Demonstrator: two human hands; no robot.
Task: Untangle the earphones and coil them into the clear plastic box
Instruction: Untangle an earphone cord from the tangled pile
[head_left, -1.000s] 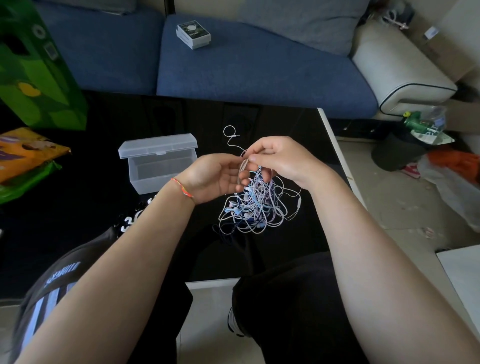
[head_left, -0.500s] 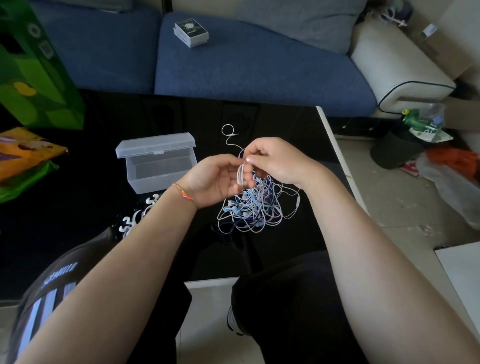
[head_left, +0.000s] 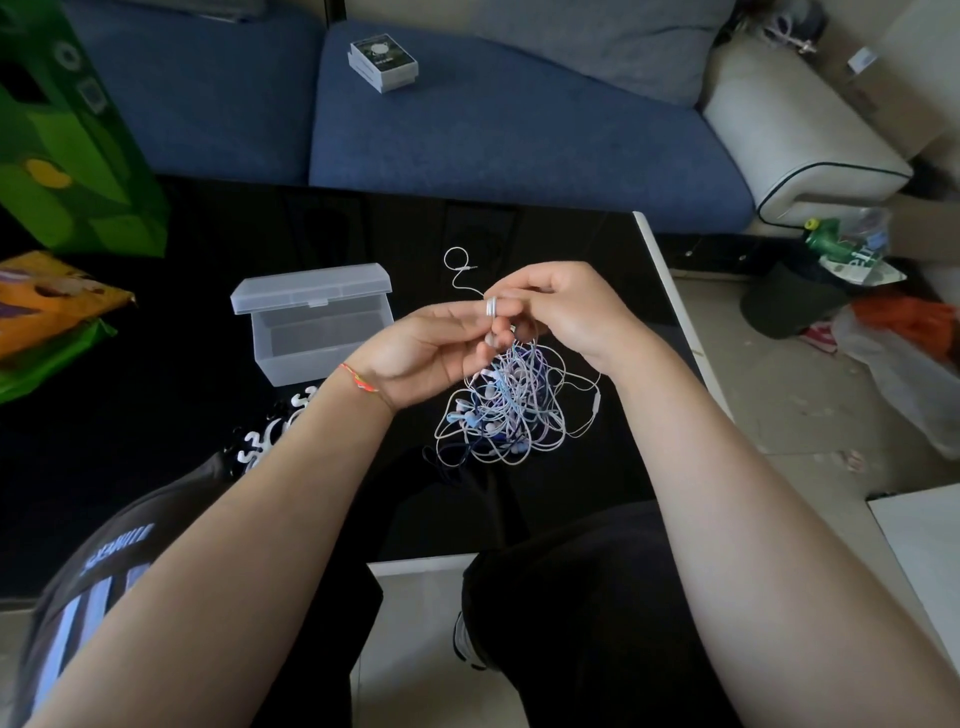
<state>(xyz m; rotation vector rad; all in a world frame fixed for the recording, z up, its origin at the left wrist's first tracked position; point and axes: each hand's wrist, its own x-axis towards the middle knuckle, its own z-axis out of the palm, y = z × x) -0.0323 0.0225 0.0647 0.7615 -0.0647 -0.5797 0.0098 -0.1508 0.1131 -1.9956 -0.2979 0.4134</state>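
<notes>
A tangle of white, blue and purple earphones (head_left: 511, 410) hangs over the black table (head_left: 208, 322). My left hand (head_left: 415, 358) and my right hand (head_left: 561, 306) meet above the tangle, and both pinch its white cords near the top. A small white loop of cord stands between the fingertips. One cord end with a plug (head_left: 457, 265) curls up behind the hands. The clear plastic box (head_left: 317, 322) sits to the left of my left hand with its lid open, and it looks empty.
White cable clips (head_left: 270, 431) lie by my left forearm. A green bag (head_left: 67, 135) and an orange packet (head_left: 47, 301) sit at the table's left. A blue sofa (head_left: 493, 130) with a small box (head_left: 383, 61) lies behind. The table's right edge (head_left: 670, 306) borders a cluttered floor.
My hands stayed in place above the tangle. The fingers have worked the white cord into a small upright loop between the fingertips.
</notes>
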